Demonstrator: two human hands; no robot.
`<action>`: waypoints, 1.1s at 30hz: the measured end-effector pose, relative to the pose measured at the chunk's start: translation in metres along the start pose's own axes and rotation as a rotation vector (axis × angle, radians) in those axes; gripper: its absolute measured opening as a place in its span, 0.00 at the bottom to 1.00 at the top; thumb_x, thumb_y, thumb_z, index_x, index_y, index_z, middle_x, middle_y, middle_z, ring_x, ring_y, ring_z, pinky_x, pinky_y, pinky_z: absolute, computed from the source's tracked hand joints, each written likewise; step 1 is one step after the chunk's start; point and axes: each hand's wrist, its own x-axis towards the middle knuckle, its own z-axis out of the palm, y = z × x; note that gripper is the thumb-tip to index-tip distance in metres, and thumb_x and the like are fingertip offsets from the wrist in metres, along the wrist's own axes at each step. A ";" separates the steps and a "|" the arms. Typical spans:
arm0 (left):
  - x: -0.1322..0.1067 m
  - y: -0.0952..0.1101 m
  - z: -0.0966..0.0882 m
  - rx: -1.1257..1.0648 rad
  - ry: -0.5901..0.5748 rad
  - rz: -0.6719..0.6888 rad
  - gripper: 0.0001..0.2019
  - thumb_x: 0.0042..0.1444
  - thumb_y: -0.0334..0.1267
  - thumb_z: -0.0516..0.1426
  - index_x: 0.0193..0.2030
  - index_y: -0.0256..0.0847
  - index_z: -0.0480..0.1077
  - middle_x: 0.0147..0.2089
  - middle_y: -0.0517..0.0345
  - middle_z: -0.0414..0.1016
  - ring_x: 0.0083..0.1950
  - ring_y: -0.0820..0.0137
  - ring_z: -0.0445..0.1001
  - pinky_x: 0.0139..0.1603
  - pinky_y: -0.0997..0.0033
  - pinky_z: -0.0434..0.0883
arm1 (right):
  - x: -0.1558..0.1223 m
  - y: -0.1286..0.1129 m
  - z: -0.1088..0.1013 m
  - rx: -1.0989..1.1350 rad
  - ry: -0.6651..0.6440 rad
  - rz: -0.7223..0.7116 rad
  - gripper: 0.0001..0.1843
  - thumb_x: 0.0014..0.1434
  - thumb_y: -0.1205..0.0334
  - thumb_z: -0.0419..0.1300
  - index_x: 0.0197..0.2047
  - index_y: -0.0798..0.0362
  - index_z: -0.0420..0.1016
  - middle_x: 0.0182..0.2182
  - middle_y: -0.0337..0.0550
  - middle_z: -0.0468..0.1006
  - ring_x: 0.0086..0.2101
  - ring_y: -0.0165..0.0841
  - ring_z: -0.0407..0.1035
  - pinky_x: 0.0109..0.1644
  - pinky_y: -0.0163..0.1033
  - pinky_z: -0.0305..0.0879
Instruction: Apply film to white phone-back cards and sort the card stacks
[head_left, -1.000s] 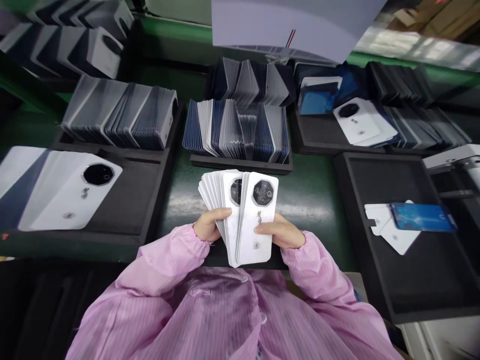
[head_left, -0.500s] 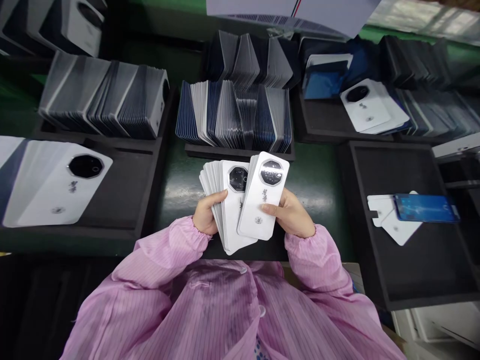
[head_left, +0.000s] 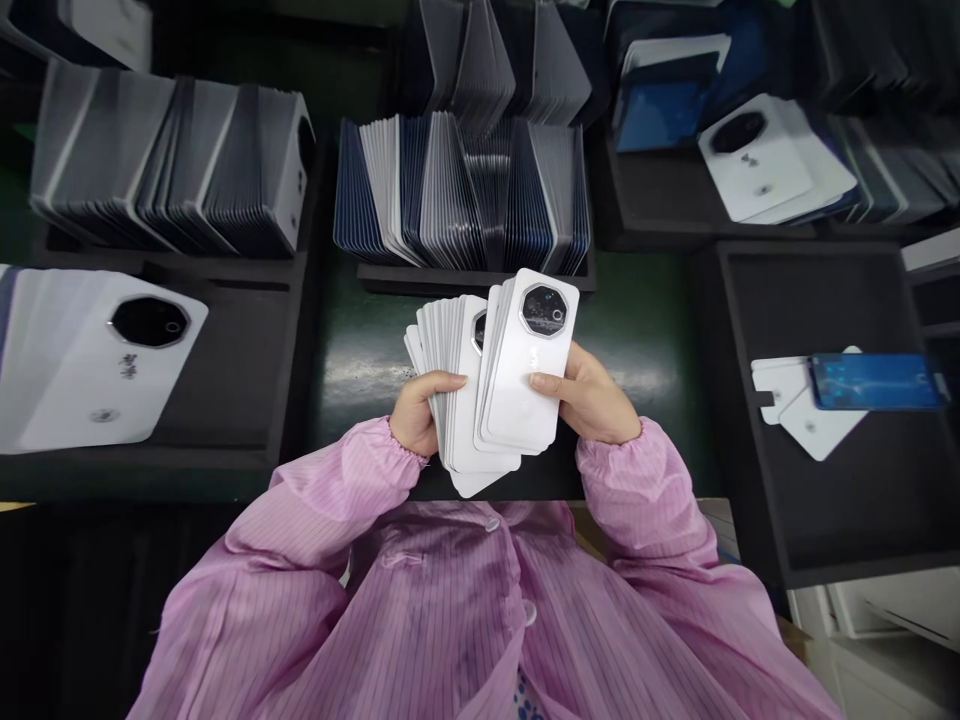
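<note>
My left hand (head_left: 421,408) is closed around a fanned stack of white phone back covers (head_left: 450,400), its thumb lying on the front one. In my right hand (head_left: 596,395) is a smaller bunch of white phone back covers (head_left: 529,375), pinched with the thumb on the face. The front cover of this bunch shows a dark octagonal camera window (head_left: 544,310) near its top. The right bunch overlaps the left stack and hides most of its front cover. Both bunches are held over the table near my body, tilted slightly.
Ahead stands a foam rack (head_left: 480,280) packed with upright covers. To the left are another packed row (head_left: 172,160) and a black tray (head_left: 232,390) with fanned white covers (head_left: 97,370). A black tray (head_left: 862,500) at right holds white pieces and a blue-filmed panel (head_left: 877,382).
More covers are now in the right-hand bunch, and it covers more of the left stack's front. The view has shifted, so the racks appear higher.
</note>
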 end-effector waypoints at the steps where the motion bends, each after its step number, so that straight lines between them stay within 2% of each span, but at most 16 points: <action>1: 0.000 0.000 -0.001 0.005 -0.003 0.011 0.30 0.39 0.30 0.58 0.54 0.33 0.70 0.39 0.51 0.83 0.52 0.48 0.77 0.60 0.43 0.67 | 0.000 0.000 0.000 -0.008 0.006 -0.011 0.29 0.47 0.57 0.72 0.51 0.49 0.69 0.52 0.44 0.77 0.51 0.44 0.72 0.57 0.55 0.69; 7: -0.001 -0.001 -0.001 0.024 0.030 0.082 0.28 0.38 0.31 0.60 0.52 0.36 0.71 0.35 0.54 0.83 0.50 0.48 0.78 0.58 0.44 0.70 | 0.001 0.002 -0.001 0.000 0.051 -0.063 0.29 0.48 0.57 0.71 0.52 0.47 0.68 0.53 0.42 0.75 0.53 0.45 0.70 0.58 0.54 0.68; 11: -0.002 -0.001 0.001 0.044 0.024 0.059 0.28 0.37 0.30 0.60 0.51 0.36 0.72 0.35 0.54 0.83 0.47 0.48 0.79 0.56 0.44 0.72 | 0.003 0.004 -0.002 0.011 0.054 -0.082 0.28 0.48 0.56 0.71 0.51 0.47 0.68 0.53 0.42 0.76 0.53 0.45 0.70 0.58 0.56 0.68; 17: -0.003 -0.002 -0.001 0.097 0.013 -0.007 0.31 0.37 0.28 0.59 0.54 0.34 0.71 0.34 0.54 0.83 0.44 0.50 0.81 0.56 0.45 0.72 | 0.004 0.005 -0.007 0.035 0.130 -0.168 0.25 0.48 0.54 0.71 0.49 0.48 0.69 0.52 0.42 0.76 0.52 0.45 0.71 0.59 0.55 0.68; 22: -0.005 -0.004 -0.003 0.103 -0.003 -0.025 0.31 0.39 0.28 0.58 0.56 0.31 0.69 0.41 0.48 0.82 0.51 0.47 0.77 0.58 0.43 0.70 | 0.003 0.001 -0.010 0.003 0.174 -0.163 0.25 0.48 0.52 0.71 0.48 0.47 0.70 0.51 0.42 0.76 0.54 0.46 0.69 0.58 0.55 0.68; 25: -0.005 -0.004 -0.003 0.116 -0.027 -0.039 0.32 0.39 0.28 0.57 0.57 0.32 0.68 0.44 0.47 0.82 0.53 0.46 0.76 0.59 0.42 0.69 | 0.002 -0.001 -0.010 -0.011 0.185 -0.152 0.25 0.48 0.52 0.71 0.47 0.47 0.71 0.51 0.42 0.76 0.55 0.47 0.69 0.58 0.55 0.68; 33: -0.007 -0.003 0.001 0.147 0.021 0.001 0.34 0.33 0.26 0.57 0.54 0.34 0.71 0.36 0.51 0.83 0.52 0.43 0.76 0.58 0.40 0.69 | 0.000 -0.004 -0.016 0.022 0.202 -0.225 0.22 0.48 0.54 0.70 0.46 0.48 0.72 0.50 0.43 0.78 0.53 0.48 0.70 0.57 0.58 0.68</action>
